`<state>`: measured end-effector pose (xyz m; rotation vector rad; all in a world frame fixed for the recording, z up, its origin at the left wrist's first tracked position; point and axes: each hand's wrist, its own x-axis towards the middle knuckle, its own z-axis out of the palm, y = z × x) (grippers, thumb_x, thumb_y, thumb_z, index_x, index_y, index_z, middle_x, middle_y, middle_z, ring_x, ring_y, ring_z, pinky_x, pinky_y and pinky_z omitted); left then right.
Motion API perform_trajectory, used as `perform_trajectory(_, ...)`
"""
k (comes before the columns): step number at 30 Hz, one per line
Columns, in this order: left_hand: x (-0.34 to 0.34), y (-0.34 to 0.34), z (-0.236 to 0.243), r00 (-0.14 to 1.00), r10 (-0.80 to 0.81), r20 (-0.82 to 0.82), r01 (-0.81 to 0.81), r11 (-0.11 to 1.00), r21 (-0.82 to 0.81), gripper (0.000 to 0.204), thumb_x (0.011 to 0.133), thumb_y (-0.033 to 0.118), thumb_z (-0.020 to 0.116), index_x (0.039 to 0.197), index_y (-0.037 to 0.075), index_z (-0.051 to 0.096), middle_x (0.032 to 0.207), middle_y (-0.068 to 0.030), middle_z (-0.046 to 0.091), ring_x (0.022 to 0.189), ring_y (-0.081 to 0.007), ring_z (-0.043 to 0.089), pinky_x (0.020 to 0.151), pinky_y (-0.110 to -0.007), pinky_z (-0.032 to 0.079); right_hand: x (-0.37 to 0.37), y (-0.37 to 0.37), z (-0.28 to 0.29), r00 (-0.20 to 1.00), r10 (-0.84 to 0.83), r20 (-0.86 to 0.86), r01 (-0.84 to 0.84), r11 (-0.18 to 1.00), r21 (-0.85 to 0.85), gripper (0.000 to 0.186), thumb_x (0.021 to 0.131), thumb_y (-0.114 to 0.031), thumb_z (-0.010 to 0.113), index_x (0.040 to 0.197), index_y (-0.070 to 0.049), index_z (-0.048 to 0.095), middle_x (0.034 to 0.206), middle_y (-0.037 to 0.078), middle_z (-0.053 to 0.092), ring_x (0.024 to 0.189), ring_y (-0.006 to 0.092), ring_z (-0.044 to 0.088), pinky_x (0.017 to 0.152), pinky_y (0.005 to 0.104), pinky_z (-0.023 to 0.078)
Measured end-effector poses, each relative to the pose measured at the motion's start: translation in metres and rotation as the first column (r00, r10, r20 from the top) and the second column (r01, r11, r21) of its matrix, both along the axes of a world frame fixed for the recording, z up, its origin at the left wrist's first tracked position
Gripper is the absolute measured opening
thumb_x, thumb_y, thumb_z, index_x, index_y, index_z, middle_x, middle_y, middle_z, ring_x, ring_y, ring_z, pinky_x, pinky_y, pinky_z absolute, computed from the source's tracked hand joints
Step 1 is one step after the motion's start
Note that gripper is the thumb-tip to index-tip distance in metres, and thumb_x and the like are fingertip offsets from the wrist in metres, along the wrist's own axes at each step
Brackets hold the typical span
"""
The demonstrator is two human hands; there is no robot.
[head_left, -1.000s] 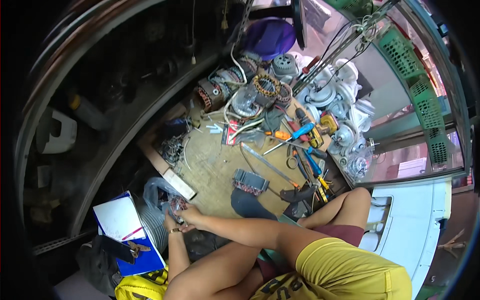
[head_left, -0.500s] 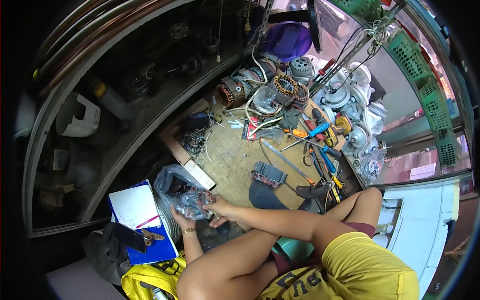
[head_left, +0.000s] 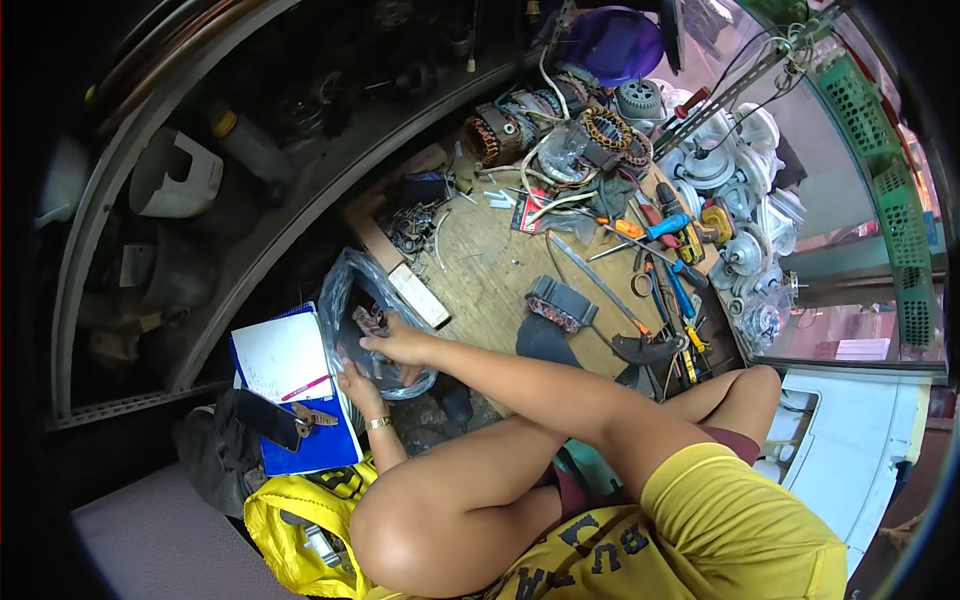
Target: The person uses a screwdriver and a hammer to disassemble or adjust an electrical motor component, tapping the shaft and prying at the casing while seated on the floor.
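Over the clear plastic bag (head_left: pixel 345 275), our right hand (head_left: pixel 403 343) touches a reddish piece (head_left: pixel 370 320); our left hand (head_left: pixel 358 390) is at the bag's lower edge. Left of the bag lies our notebook (head_left: pixel 275 350); right of it, a grey core (head_left: pixel 562 297).

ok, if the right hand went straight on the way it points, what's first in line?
The reddish piece, possibly a winding, at the right hand's fingers; then probably the left wall of the clear plastic bag. Depth inside is unclear.

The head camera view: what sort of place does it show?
Probably a small motor-repair workshop: a grey wound stator, a cordless drill and a blue-handled screwdriver suggest it.
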<state>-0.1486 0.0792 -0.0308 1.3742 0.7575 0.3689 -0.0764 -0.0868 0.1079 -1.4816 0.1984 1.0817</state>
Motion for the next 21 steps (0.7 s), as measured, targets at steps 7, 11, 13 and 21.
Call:
perform_trajectory(7, -0.005, 0.036, -0.021, 0.995, -0.009, -0.100, 0.008, 1.000, -0.010, 0.039, 0.105, 0.025, 0.053, 0.135, 0.001, 0.056, 0.068, 0.0048, 0.044, 0.055, -0.0071, 0.037, 0.050, -0.027, 0.028, -0.057, -0.064, 0.000, 0.513, 0.211, 0.832, -0.120, 0.978, -0.173, 0.058, 0.088, -0.019, 0.071, 0.139, -0.005, 0.047, 0.139, 0.029, 0.048, 0.124, 0.0422, 0.056, 0.105, 0.0454, 0.047)
perform_trajectory(11, -0.002, 0.016, -0.036, 0.995, -0.079, -0.063, 0.077, 0.996, -0.033, 0.047, 0.101, 0.031, 0.060, 0.132, -0.004, 0.056, 0.071, 0.0008, 0.054, 0.057, -0.0100, 0.046, 0.051, -0.027, 0.034, -0.105, -0.198, 0.049, 0.402, 0.146, 0.904, 0.048, 0.983, -0.180, 0.026, 0.089, -0.013, 0.068, 0.114, -0.005, 0.066, 0.126, 0.020, 0.061, 0.113, 0.0383, 0.062, 0.095, 0.0430, 0.052)
perform_trajectory(13, -0.001, -0.002, -0.032, 0.987, -0.124, -0.098, 0.123, 0.992, -0.025, 0.050, 0.100, 0.033, 0.061, 0.132, -0.005, 0.055, 0.073, -0.0008, 0.056, 0.058, -0.0110, 0.048, 0.052, -0.027, 0.036, -0.131, -0.264, 0.053, 0.458, 0.063, 0.887, 0.283, 0.935, -0.212, 0.023, 0.087, -0.012, 0.067, 0.110, -0.004, 0.066, 0.121, 0.019, 0.064, 0.111, 0.0372, 0.063, 0.095, 0.0423, 0.052)
perform_trajectory(21, -0.007, 0.040, 0.048, 0.557, -0.451, -0.698, 0.770, 0.596, 0.230, 0.077, 0.089, 0.046, 0.073, 0.130, -0.015, 0.050, 0.092, -0.0198, 0.069, 0.074, -0.0235, 0.066, 0.063, -0.033, 0.051, -0.217, -0.404, 0.001, 0.715, 0.424, 0.556, 0.409, 0.393, -0.824, 0.046, 0.080, -0.015, 0.075, 0.124, -0.011, 0.061, 0.123, 0.015, 0.056, 0.115, 0.0371, 0.053, 0.096, 0.0517, 0.043)
